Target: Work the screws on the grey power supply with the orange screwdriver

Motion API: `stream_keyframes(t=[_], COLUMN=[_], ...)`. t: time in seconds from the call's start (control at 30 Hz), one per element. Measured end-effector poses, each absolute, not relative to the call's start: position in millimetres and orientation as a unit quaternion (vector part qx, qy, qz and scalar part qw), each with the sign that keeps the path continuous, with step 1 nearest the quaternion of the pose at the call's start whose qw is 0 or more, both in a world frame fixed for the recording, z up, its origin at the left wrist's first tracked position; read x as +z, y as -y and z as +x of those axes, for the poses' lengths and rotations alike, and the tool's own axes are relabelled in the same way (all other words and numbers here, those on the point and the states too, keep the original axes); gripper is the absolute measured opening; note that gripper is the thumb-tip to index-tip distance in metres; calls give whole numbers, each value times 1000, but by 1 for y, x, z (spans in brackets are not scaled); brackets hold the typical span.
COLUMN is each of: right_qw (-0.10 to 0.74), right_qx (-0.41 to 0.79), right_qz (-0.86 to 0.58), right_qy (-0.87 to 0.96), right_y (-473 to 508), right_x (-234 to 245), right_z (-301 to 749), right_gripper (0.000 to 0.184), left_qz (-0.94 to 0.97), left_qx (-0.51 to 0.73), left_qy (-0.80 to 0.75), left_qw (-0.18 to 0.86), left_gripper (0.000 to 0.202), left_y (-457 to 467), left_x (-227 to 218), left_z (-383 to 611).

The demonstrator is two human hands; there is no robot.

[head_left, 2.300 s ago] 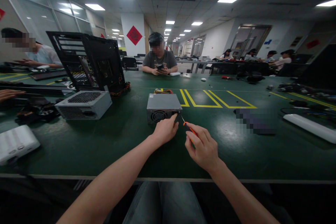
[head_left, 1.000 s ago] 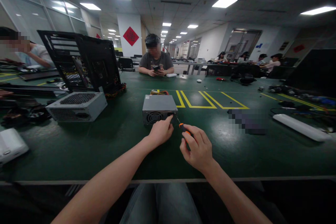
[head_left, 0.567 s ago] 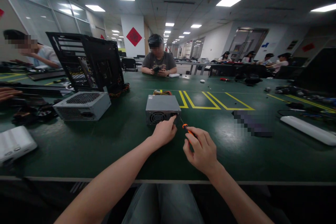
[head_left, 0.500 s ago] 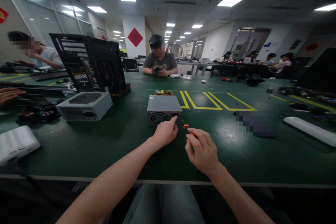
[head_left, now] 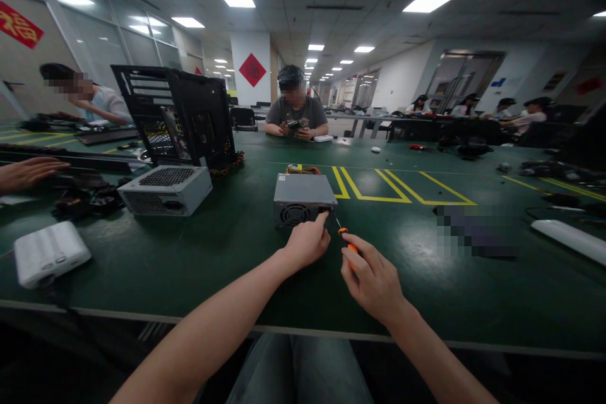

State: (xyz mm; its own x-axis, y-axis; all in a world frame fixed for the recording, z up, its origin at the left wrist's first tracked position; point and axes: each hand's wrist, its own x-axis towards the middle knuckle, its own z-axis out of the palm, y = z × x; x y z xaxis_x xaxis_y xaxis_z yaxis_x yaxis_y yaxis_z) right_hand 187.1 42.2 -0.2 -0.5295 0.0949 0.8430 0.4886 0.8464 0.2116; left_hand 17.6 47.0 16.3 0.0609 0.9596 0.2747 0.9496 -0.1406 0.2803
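Note:
A small grey power supply [head_left: 303, 192] lies on the green table [head_left: 213, 246], its fan grille facing me. My left hand [head_left: 307, 243] rests against its near right corner, fingers curled with the index fingertip on the casing. My right hand [head_left: 375, 278] is closed round an orange-handled screwdriver [head_left: 347, 245], whose thin shaft points up-left to that same corner of the box.
A larger silver power supply [head_left: 165, 189] and an open black computer case [head_left: 182, 115] stand to the left. A white device [head_left: 51, 253] lies near the left edge. Another person's hand [head_left: 29, 172] rests at far left. People sit across the table. Yellow lines [head_left: 392, 186] mark it.
Both hands keep their places at the power supply's corner with the screwdriver. Only the camera view has drifted slightly, shifting everything a little to the right.

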Motion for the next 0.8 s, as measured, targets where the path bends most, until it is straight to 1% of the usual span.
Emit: stream_keyframes(t=[0.1, 0.17, 0.3, 0.4, 0.5, 0.63, 0.7, 0.8], right_qw=[486, 493, 471, 451, 458, 476, 468, 453], right_qx=[-216, -213, -188, -184, -192, -195, -190, -179], right_qz=[-191, -203, -198, -182, -174, -182, -180, -174], right_qy=[825, 819, 839, 854, 850, 838, 844, 856], right_y=[-45, -45, -42, -41, -42, -41, -39, -38], right_x=[1, 3, 3, 3, 3, 6, 7, 6], right_z=[190, 191, 190, 189, 190, 191, 190, 189], right_gripper=[30, 28, 22, 24, 26, 20, 18, 21], left_qz=[727, 725, 723, 725, 728, 728, 727, 726], left_qx=[196, 192, 184, 183, 183, 174, 169, 157], left_qy=[-658, -661, -666, -663, -660, -663, -665, -670], left_qw=[16, 18, 19, 22, 24, 16, 12, 8], left_gripper=[47, 47, 48, 47, 48, 48, 49, 49], left_y=[-48, -48, -47, -46, -47, -48, -48, -47], left_x=[17, 17, 18, 19, 18, 17, 16, 17], left_z=[18, 18, 20, 19, 19, 20, 20, 21])
